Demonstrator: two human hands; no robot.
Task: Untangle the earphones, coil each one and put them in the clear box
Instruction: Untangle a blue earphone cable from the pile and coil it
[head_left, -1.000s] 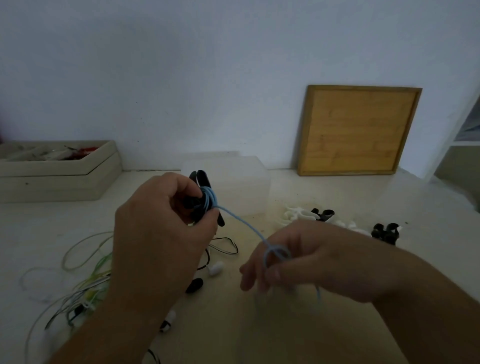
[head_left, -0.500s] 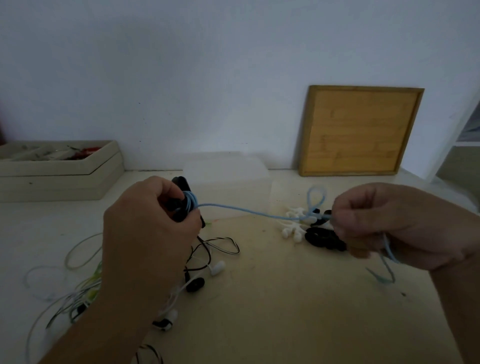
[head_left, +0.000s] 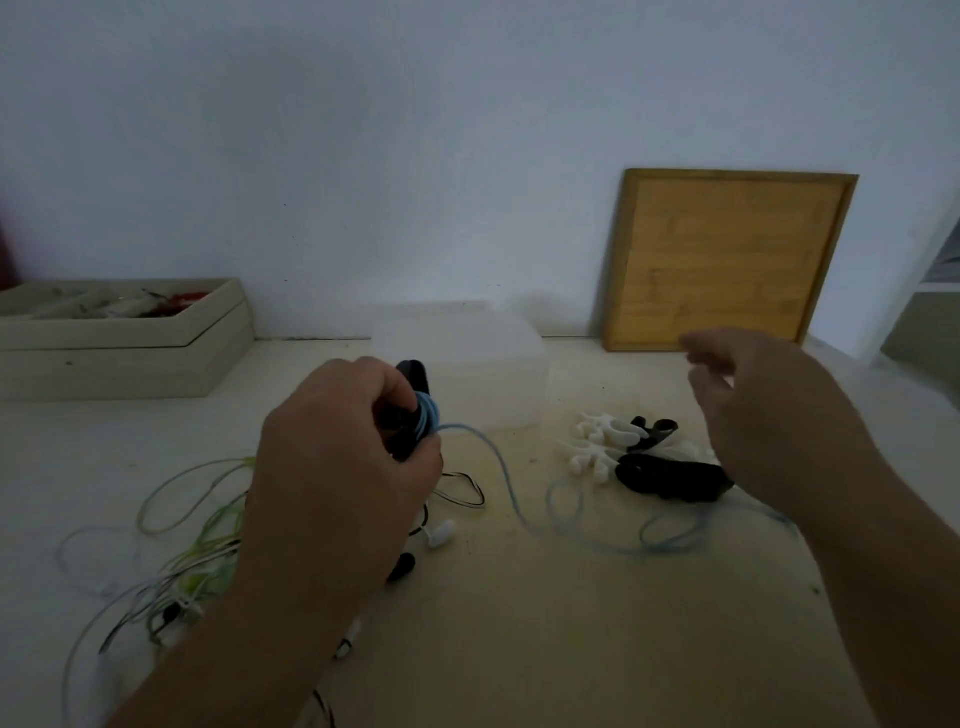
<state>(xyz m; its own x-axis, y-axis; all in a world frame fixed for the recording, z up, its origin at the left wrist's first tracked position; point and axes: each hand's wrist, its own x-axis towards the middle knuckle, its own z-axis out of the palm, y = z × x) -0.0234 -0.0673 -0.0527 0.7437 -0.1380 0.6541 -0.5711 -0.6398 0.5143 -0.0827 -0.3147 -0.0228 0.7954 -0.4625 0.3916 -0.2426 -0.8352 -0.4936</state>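
Observation:
My left hand (head_left: 337, 467) grips a black cord winder (head_left: 413, 374) with a light blue earphone cable (head_left: 506, 478) coiled round it. The loose end of the blue cable drops to the table and lies in slack loops toward my right forearm. Raised and blurred, my right hand (head_left: 763, 405) hovers over the table with loosely curled fingers and nothing visible in them. The clear box (head_left: 467, 358) stands just behind my left hand. A tangle of white, green and black earphones (head_left: 197, 551) lies at the left, partly hidden by my left arm.
White winders (head_left: 597, 441) and black winders (head_left: 670, 475) lie in a small heap under my right hand. A pale wooden tray (head_left: 119, 353) of odds and ends sits at the back left. A bamboo board (head_left: 727, 260) leans on the wall at the back right.
My right hand pulled the blue cable out to the right, then let it go and rose. The cable fell slack onto the table. My left hand kept its grip on the winder.

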